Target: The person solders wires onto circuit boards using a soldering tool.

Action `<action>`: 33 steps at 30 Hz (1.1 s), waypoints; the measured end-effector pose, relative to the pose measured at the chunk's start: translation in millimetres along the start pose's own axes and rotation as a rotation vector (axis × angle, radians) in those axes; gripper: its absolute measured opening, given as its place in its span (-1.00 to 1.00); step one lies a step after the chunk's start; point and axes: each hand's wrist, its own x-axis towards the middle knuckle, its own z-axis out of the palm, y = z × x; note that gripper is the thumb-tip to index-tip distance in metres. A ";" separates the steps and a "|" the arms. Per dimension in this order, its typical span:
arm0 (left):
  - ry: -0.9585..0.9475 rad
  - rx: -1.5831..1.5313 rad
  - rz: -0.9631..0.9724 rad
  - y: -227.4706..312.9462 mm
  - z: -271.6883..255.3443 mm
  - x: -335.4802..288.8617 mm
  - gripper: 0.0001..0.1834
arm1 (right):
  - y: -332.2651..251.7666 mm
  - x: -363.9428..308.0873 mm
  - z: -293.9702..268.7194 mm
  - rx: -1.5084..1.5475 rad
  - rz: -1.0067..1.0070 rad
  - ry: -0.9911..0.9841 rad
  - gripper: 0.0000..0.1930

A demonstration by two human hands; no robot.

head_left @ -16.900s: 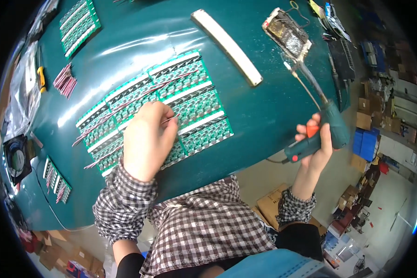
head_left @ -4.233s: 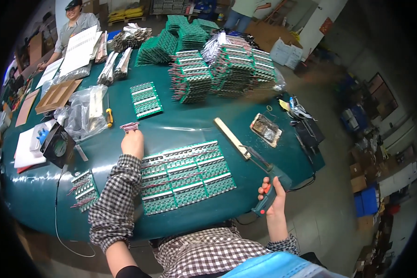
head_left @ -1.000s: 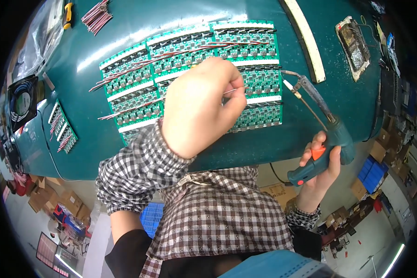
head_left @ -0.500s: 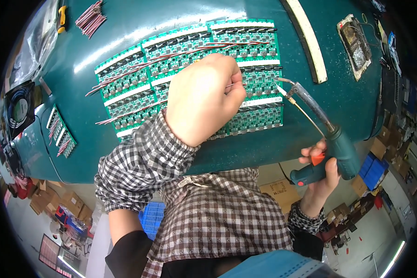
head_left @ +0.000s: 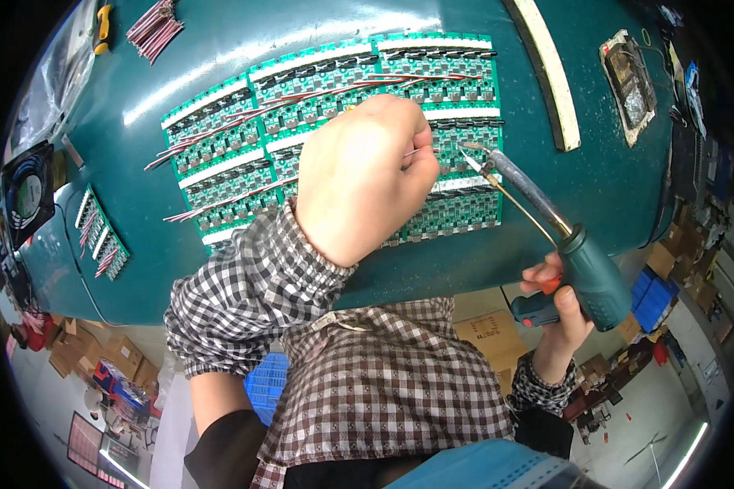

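My left hand (head_left: pixel 365 175) is closed in a pinch over the circuit boards, and a thin wire (head_left: pixel 413 152) shows between its thumb and forefinger. The hand covers part of the boards beneath. My right hand (head_left: pixel 559 301) is wrapped round the handle of a green soldering gun (head_left: pixel 593 281) with a red trigger. Its metal tip and thin feed tube slant left over the boards, just right of my left fingers; contact with the board cannot be told. Rows of green circuit boards (head_left: pixel 310 81) lie on the table, with red and white wires (head_left: pixel 302 99) across them.
A bundle of wires (head_left: pixel 156 31) and a yellow-handled tool (head_left: pixel 103 29) lie far left. Nearer on the left are a black fan (head_left: pixel 28 191) and a smaller board group (head_left: pixel 102 232). To the right are a white-topped curved strip (head_left: pixel 549 73) and a dirty tray (head_left: pixel 628 88).
The soldering gun has moved left with my right hand, bringing its tip closer to my left fingers. My left hand keeps its pinch and has barely shifted.
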 end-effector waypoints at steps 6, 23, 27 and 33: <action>0.002 -0.022 0.006 -0.8 0.0 0.2 -0.90 | -0.7 -1.4 -0.7 0.012 0.019 -0.030 -0.51; -0.008 -0.026 -0.014 -0.2 -0.5 0.4 -0.89 | -6.3 0.9 7.8 -0.088 0.013 -0.051 -0.54; 0.000 -0.022 0.004 -1.0 -0.4 0.1 -0.89 | -3.9 1.5 5.9 -0.108 -0.002 -0.069 -0.55; -0.001 -0.034 -0.007 -0.8 0.5 0.6 -0.89 | -4.7 3.7 11.9 -0.185 -0.036 -0.049 -0.49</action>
